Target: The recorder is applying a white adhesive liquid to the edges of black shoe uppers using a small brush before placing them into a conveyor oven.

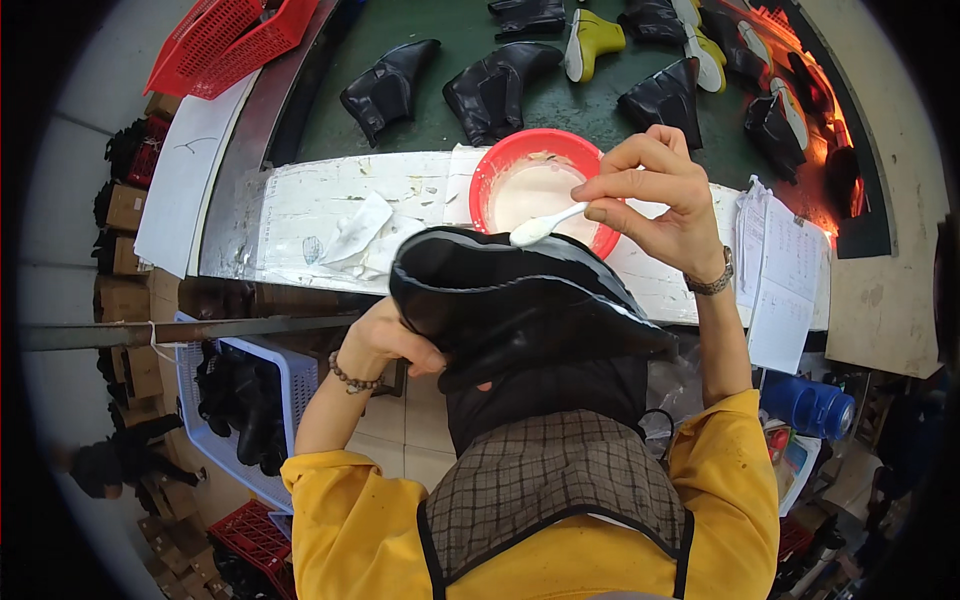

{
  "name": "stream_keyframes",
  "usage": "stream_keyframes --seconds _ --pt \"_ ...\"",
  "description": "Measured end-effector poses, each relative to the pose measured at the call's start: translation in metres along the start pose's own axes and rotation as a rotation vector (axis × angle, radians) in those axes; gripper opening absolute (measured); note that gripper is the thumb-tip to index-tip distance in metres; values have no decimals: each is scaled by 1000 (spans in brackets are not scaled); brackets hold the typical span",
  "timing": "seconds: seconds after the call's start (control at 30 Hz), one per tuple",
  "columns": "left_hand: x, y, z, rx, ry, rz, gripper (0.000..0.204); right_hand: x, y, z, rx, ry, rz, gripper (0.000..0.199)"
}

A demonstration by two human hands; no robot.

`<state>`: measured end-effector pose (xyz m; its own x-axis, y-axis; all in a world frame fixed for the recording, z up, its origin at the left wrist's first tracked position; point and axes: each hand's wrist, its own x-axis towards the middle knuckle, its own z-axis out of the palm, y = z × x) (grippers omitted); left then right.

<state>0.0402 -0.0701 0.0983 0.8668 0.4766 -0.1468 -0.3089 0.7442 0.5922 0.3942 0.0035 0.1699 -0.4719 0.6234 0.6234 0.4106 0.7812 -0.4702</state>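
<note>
My left hand [398, 338] grips a black boot upper [500, 300] from below and its left side; some of the fingers are hidden behind it. A whitish line runs along the upper's edge, and its opening faces up. Between the thumb and fingers of my right hand [655, 195] is a small white toothbrush-like brush [545, 226], its pale head right at the upper's far edge. Just beyond stands a red bowl [487, 185] with a creamy off-white liquid [530, 195] in it, partly covered by my right hand and the upper.
Black boots [500, 90] and yellow boot forms [594, 45] lie on a green conveyor belt [420, 150], near a glowing orange heater [835, 130]. Crumpled white paper [365, 235] lies left; paper sheets [780, 270] hang right. A blue crate [300, 390] holds black items.
</note>
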Motion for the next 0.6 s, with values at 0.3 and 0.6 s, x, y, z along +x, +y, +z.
stream_keyframes --seconds 0.3,0.6 --pt "20 -8 19 129 20 -143 54 38 -9 13 -17 -77 -164 22" --pt "-8 -1 22 -18 127 74 60 13 15 24 100 -33 -25 25"
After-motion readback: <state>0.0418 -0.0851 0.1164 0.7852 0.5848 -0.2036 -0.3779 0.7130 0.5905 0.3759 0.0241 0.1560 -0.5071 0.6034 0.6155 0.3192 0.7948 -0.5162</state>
